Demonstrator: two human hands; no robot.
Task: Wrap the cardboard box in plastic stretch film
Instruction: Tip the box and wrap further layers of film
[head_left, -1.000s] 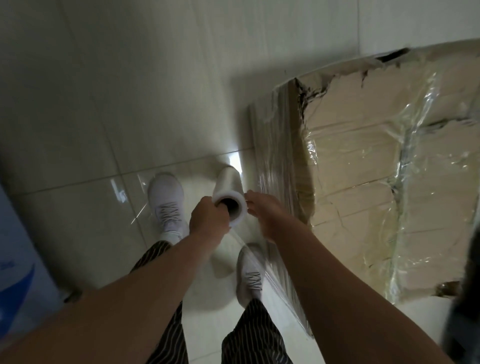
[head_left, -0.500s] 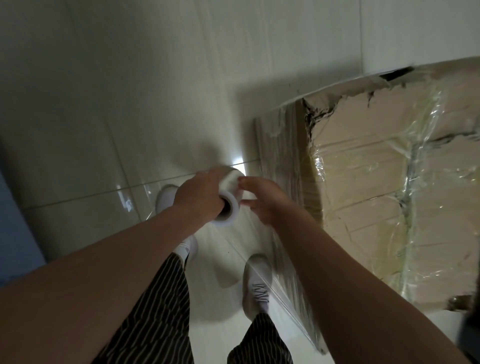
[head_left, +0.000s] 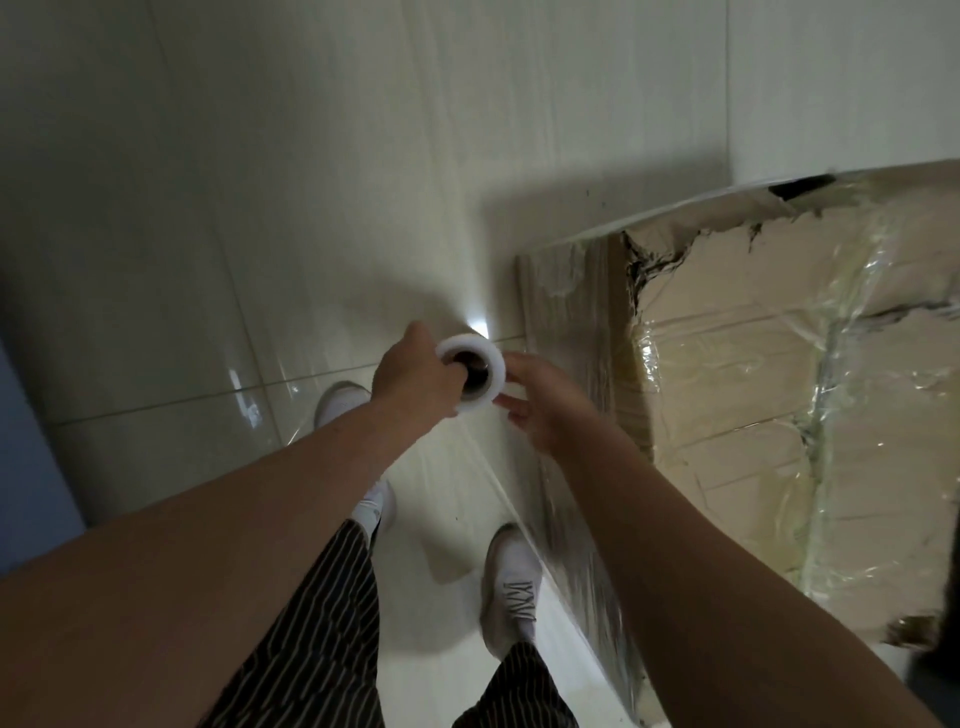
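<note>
Head view, looking steeply down. Glossy pale floor tiles (head_left: 156, 457) meet a matt tiled wall (head_left: 363, 130) along a seam running across the middle of the frame, with a bright glint where the seam reaches the box. The cardboard box (head_left: 727, 395) stands on the floor at right, its far side close to the wall, its torn top face already covered with wrinkled film. A clear film sheet (head_left: 587, 571) lies stretched along the box's near side. The stretch film roll (head_left: 496, 370) is held end-on just left of the box's near corner, above the floor. The left hand (head_left: 415, 376) grips the roll, with at least 1 digit hooked into the dark core. The right hand (head_left: 553, 402) lies against the roll's right side, fingers loosely extended, tips touching its outer wall. Below are 2 white shoes (head_left: 511, 582) and striped trousers (head_left: 322, 623). The roll's far end is hidden behind its near rim. A blue object (head_left: 21, 415) at the left edge and a dark shape (head_left: 948, 597) at the right edge are cut off and cannot be identified; the box's right part also runs out of frame.
</note>
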